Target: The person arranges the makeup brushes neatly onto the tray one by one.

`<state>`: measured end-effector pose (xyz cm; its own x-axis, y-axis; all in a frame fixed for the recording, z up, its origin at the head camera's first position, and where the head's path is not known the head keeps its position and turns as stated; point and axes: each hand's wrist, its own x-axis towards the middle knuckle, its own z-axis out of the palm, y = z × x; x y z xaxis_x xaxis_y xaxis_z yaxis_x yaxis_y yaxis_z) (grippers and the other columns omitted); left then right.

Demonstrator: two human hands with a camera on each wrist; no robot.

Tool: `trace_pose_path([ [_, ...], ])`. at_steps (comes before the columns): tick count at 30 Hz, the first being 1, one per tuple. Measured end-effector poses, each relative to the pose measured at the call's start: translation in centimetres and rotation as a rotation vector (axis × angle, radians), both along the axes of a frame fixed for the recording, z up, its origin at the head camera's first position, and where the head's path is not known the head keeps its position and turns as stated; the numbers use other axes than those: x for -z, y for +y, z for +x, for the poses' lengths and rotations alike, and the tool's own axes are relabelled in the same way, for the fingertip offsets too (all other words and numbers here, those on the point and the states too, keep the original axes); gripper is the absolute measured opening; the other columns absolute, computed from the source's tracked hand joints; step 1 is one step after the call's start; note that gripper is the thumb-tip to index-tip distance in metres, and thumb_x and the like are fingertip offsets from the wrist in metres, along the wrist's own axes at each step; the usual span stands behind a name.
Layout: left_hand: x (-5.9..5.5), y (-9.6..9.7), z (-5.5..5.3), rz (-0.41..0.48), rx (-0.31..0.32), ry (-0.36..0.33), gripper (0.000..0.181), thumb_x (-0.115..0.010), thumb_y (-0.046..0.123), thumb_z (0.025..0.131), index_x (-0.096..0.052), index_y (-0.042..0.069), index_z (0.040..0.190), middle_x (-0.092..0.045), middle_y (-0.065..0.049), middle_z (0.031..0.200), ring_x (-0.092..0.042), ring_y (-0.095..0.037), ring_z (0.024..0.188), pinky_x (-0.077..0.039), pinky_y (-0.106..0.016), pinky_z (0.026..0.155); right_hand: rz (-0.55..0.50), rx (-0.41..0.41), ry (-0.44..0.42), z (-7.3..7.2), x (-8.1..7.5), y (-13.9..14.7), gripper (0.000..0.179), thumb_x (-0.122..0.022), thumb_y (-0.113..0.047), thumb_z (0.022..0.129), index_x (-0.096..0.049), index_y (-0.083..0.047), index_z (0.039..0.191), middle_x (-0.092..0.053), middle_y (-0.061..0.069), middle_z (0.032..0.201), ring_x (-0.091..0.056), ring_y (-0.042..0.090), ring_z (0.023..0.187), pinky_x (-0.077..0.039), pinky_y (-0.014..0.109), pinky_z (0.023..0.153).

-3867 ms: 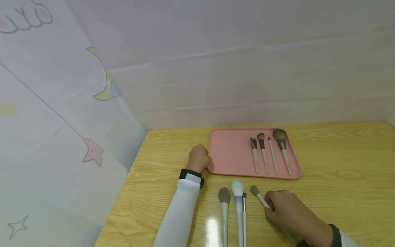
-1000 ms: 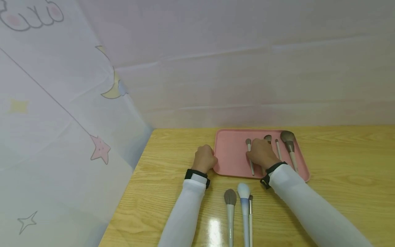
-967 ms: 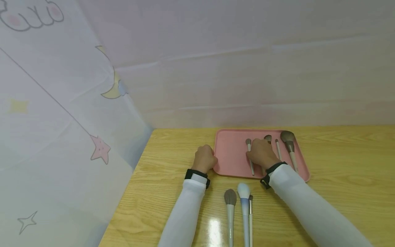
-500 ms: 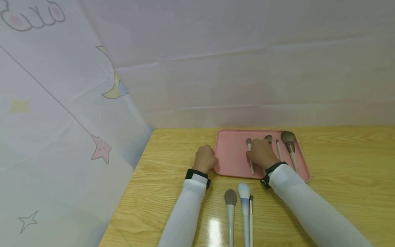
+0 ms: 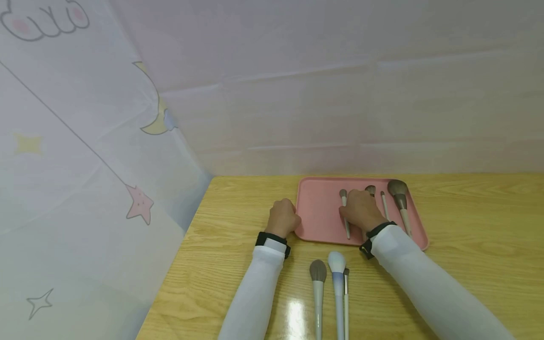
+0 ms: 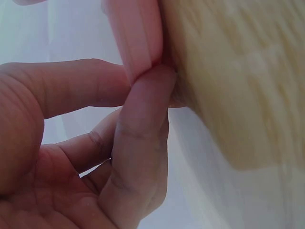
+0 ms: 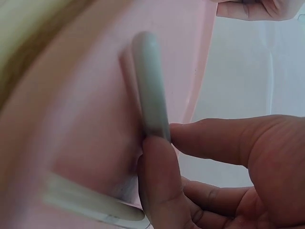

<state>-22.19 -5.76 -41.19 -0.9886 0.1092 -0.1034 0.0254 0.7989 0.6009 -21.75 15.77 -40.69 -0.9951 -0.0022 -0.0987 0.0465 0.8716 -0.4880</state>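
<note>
My left hand (image 5: 282, 218) pinches the left rim of a pink tray (image 5: 316, 208); in the left wrist view, thumb and finger meet on the tray's edge (image 6: 138, 38). Over the tray, my right hand (image 5: 360, 208) pinches a small makeup brush (image 5: 346, 229) with a grey head pointing away from me. Its pale handle (image 7: 151, 86) shows between thumb and finger in the right wrist view, close to the tray's surface. To its right lie an angled brush (image 5: 370, 190), a thin brush (image 5: 384, 205) and a large fluffy brush (image 5: 401, 200). My right hand hides some of the tray's contents.
In front of the tray, three more brushes lie on the wooden table (image 5: 204, 264): a grey-headed brush (image 5: 318, 283), a white-and-blue brush (image 5: 337, 278) and a slim brush (image 5: 346, 297). A pale printed cloth (image 5: 297, 94) stands behind the table.
Earlier my right hand gripped the small brush over the table before the tray; it has since carried it into the tray. During the last second both hands stay nearly still.
</note>
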Motion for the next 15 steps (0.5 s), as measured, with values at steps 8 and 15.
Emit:
trace_pose_path([
  [8,0.0,0.2,0.0,-0.009,0.004,0.003,0.051,-0.059,-0.011,0.082,-0.031,0.015,0.048,-0.019,0.007,0.051,-0.017,-0.006,0.044,-0.017,-0.022,0.040,-0.015,-0.012,0.011,0.4,-0.5,0.4,0.036,-0.060,-0.011,0.093,-0.048,-0.010,0.059,-0.038,-0.003,0.054,-0.045,0.015,0.049,-0.034,0.024,0.046],
  [15,0.1,0.2,-0.1,-0.005,0.004,-0.003,0.051,-0.059,-0.010,0.083,-0.032,0.015,0.049,-0.019,0.007,0.051,-0.017,-0.006,0.043,-0.017,-0.022,0.040,-0.008,-0.001,0.013,1.1,-0.8,0.7,0.038,-0.061,-0.017,0.096,-0.047,-0.010,0.062,-0.038,0.000,0.061,-0.045,0.015,0.049,-0.037,0.026,0.047],
])
